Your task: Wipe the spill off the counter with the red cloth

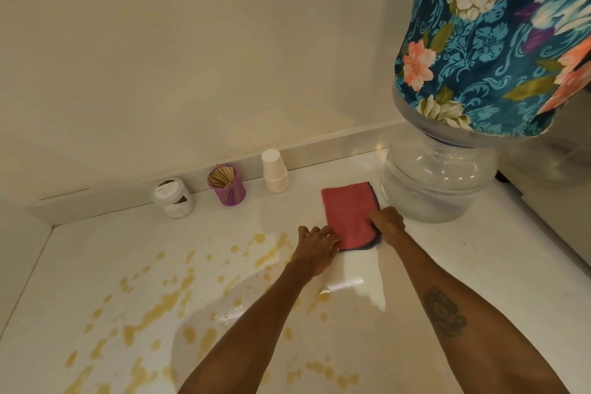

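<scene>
A folded red cloth [349, 213] with a dark edge lies flat on the white counter [463, 265], just left of the water jar. My left hand [315, 241] rests with fingers spread on the cloth's near left corner. My right hand [387, 221] pinches the cloth's near right edge. A yellowish spill [160, 307] of many drops and streaks covers the counter to the left and in front of my arms, apart from the cloth.
A clear water jar [431, 182] under a floral-covered bottle [499, 35] stands at the right. Along the back wall sit a stack of white cups [275, 171], a purple cup of wooden sticks [226, 184] and a small white jar [173, 197].
</scene>
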`<state>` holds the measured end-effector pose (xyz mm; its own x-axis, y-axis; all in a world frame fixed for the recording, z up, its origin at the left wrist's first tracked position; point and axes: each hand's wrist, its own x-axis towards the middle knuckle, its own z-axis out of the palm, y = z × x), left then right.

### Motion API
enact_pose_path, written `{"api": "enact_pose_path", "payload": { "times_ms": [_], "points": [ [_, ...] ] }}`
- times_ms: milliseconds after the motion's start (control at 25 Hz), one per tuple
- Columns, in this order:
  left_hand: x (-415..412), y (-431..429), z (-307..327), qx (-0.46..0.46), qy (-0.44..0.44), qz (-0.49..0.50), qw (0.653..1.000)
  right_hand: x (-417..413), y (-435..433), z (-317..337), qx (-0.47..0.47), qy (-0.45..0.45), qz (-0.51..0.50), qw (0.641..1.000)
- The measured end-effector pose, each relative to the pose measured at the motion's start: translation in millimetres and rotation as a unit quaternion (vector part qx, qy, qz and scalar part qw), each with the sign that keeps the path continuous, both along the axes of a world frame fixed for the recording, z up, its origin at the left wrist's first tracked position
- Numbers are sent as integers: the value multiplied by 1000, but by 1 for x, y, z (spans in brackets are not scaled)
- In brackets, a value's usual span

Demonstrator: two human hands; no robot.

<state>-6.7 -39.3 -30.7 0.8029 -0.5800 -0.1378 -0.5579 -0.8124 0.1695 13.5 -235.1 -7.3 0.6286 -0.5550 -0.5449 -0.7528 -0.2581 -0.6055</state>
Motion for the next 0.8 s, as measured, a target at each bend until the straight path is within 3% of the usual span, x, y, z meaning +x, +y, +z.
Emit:
{"api": "enact_pose_path", "payload": {
  "times_ms": [160, 320, 400, 680, 800],
  "points": [
    [-4, 3, 0, 6, 6, 1, 1000, -3, -5, 1, 110, -25, -45, 993],
    [-7, 6, 3, 17, 15, 0, 1000, -6, -3, 6, 242, -60, -103, 963],
    [-7, 12, 5, 13, 27, 7, 1000, -6, -1, 15, 265, -70, -104, 956],
    [2, 73, 32, -29, 16, 123, 992, 16, 15, 73, 95, -149, 2, 984],
    [4, 117, 46, -35, 1, 174, 984, 19, 37, 99, -62, -174, 88, 979]
  ]
}}
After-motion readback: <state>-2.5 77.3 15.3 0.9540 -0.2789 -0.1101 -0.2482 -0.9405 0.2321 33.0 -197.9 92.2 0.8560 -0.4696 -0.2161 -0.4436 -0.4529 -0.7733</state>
